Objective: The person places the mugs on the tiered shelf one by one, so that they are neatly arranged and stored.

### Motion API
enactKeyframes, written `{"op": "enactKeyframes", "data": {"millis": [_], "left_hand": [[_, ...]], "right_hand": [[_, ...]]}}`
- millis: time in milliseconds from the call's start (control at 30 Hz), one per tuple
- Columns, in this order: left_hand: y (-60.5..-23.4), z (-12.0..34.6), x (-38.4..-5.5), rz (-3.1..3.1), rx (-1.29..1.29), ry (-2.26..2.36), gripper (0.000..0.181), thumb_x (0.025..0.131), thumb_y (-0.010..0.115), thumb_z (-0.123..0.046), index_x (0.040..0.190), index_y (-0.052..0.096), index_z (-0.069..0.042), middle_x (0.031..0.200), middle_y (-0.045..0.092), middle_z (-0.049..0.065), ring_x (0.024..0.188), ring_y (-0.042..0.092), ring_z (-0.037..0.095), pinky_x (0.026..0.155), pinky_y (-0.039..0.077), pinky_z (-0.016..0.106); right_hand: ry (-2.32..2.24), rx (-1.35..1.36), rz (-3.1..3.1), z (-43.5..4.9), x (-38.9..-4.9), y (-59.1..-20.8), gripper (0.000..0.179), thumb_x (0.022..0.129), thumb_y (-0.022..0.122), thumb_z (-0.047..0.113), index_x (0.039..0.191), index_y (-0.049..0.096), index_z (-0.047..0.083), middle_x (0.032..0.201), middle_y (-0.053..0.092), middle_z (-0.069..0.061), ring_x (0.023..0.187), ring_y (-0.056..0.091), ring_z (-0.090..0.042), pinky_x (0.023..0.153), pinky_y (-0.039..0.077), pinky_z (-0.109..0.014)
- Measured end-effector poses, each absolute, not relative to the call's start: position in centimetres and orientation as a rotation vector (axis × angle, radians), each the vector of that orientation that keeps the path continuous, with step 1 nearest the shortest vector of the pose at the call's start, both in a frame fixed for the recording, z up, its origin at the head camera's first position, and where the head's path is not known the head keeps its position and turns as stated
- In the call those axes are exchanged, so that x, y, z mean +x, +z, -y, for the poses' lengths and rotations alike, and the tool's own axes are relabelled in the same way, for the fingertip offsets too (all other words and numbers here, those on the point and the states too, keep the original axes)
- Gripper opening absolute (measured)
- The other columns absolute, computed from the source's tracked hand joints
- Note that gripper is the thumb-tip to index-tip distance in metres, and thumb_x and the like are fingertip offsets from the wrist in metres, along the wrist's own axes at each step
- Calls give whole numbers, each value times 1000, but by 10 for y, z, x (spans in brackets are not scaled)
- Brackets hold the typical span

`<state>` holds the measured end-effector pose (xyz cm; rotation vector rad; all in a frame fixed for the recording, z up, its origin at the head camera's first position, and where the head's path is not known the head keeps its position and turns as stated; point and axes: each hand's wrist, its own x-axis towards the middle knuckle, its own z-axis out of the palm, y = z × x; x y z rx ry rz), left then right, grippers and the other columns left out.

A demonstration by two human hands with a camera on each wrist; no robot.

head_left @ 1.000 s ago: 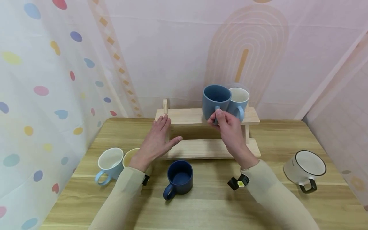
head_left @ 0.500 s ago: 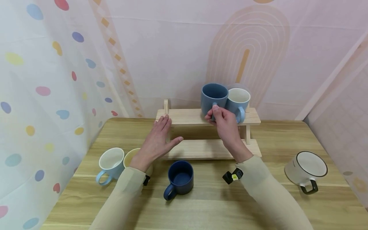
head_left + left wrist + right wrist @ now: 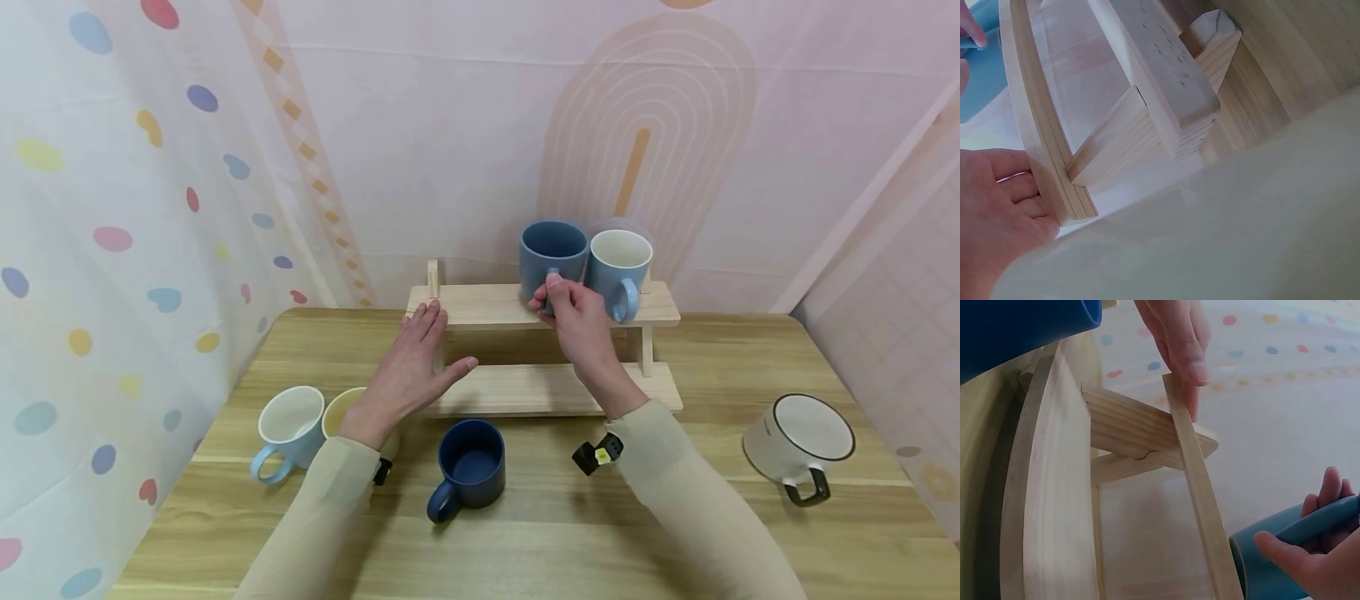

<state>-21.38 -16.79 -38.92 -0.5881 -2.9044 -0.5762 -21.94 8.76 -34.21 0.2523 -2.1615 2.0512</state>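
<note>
By its handle, my right hand (image 3: 588, 333) pinches a grey-blue mug (image 3: 542, 254), which stands upright on the upper board of a wooden two-tier rack (image 3: 480, 304). In the right wrist view the mug's base (image 3: 1266, 575) meets the board's edge. Just to the right of it on that board is a light blue mug (image 3: 618, 271) with a white inside. My left hand (image 3: 405, 375) rests with straight fingers on the left end of the upper board. The left wrist view shows those fingers (image 3: 1013, 165) against the board's edge.
A navy mug (image 3: 480, 475) stands in front of the rack. To the left are a light blue mug (image 3: 292, 425) and a yellow mug (image 3: 341, 408), partly hidden by my left arm. A white mug with a black handle (image 3: 787, 437) stands at the right.
My right hand has moved the grey-blue mug a little left along the upper board, and a gap now shows between it and the light blue mug. The left hand has stayed put.
</note>
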Motion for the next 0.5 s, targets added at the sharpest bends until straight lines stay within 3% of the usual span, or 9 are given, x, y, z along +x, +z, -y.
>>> {"op": "enactKeyframes", "data": {"millis": [500], "left_hand": [[-388, 170, -214, 2915, -583, -570, 96, 99, 59, -61, 160, 27, 5, 171, 15, 20, 159, 7, 34, 129, 5, 46]], "right_hand": [[2013, 329, 2200, -82, -222, -350, 49, 112, 46, 36, 115, 66, -8, 108, 70, -17, 106, 64, -25, 109, 48, -51]]}}
